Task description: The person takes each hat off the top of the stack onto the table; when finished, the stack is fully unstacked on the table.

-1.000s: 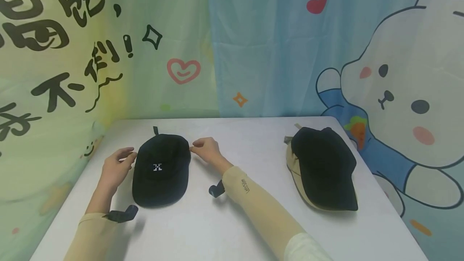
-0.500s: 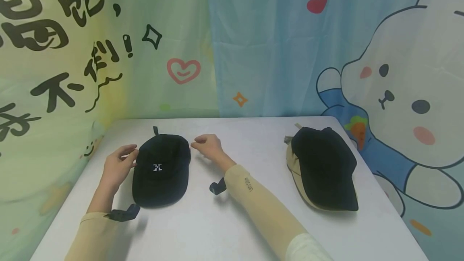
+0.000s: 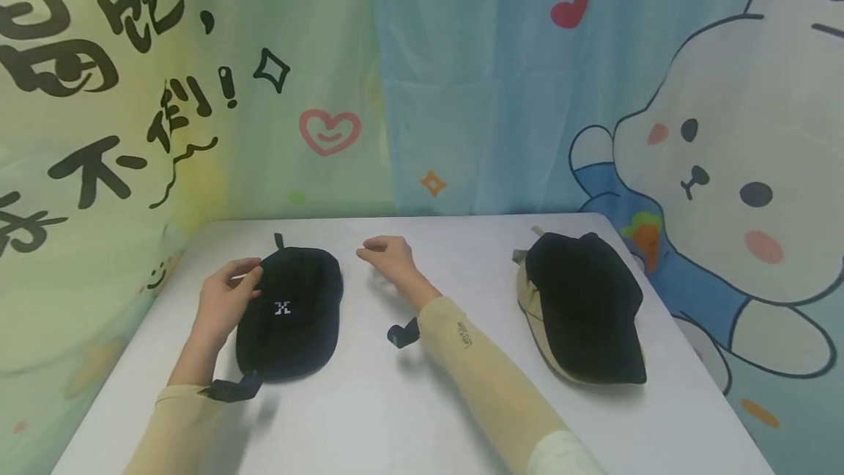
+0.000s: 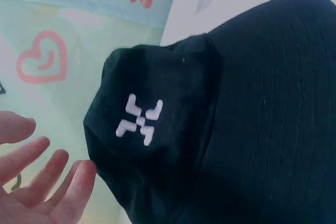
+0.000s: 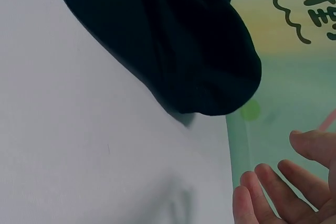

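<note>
A black baseball cap (image 3: pixel 290 343) with a white embroidered mark lies on the white table, its brim toward me. My left hand (image 3: pixel 226 299) is at the cap's upper left edge, fingers loosely bent and holding nothing; in the left wrist view its fingers (image 4: pixel 79 184) come right up to the crown, and I cannot tell whether they touch it. To the right of the cap, my right hand (image 3: pixel 392 262) hovers apart from it. The right wrist view shows those fingers (image 5: pixel 281 192) relaxed, with nothing between them.
Black caps with a beige one (image 3: pixel 532 306) beneath form a stack (image 3: pixel 587 306) at the table's right side. A printed curtain (image 3: pixel 448 79) hangs behind the white table (image 3: pixel 455 240). Dark wrist cameras (image 3: pixel 234 388) stick out from both wrists.
My right hand has drawn away from the cap's right side, up and to the right. My left hand has shifted slightly up and right along the cap's edge. The cap stays in place.
</note>
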`<action>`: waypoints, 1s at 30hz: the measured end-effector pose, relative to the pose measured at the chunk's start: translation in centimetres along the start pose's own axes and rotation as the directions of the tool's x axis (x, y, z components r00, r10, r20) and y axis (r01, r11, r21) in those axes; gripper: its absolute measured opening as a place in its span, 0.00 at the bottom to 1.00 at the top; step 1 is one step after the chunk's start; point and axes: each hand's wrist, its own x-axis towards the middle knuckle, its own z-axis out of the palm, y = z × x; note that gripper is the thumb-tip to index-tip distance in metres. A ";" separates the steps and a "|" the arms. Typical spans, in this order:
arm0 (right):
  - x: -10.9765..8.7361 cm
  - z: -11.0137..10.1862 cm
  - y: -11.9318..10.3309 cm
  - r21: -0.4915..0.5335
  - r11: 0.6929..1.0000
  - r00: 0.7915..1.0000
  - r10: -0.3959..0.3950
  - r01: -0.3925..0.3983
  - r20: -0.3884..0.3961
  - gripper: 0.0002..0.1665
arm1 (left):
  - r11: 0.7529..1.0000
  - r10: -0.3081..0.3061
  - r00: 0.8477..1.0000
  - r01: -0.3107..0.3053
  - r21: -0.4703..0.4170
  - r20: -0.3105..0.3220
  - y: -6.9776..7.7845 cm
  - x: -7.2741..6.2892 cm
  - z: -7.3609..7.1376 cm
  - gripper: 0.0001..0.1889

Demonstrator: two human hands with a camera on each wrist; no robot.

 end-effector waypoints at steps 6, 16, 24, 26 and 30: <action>0.2 -1.0 0.1 0.009 1.000 1.000 -0.005 0.005 0.002 0.21 | 0.999 0.030 1.000 -0.030 -0.021 0.000 0.4 0.3 0.7 0.23; 1.1 -4.0 -0.2 0.122 0.993 0.999 0.004 0.001 -0.041 0.23 | 0.997 0.076 0.997 -0.076 -0.030 0.009 1.7 0.6 1.5 0.22; 1.1 -6.6 -0.2 0.191 0.982 0.998 0.015 -0.004 -0.054 0.23 | 0.986 0.116 0.993 -0.114 -0.120 0.014 2.4 1.0 2.4 0.21; 1.0 -7.3 -0.1 0.186 0.982 0.998 0.025 -0.013 -0.059 0.23 | 0.982 0.126 0.992 -0.122 -0.142 0.019 2.6 1.1 2.6 0.20; 0.9 -8.4 0.4 0.190 0.981 0.996 0.047 -0.032 -0.075 0.23 | 0.979 0.142 0.989 -0.135 -0.150 0.036 3.4 1.2 3.0 0.20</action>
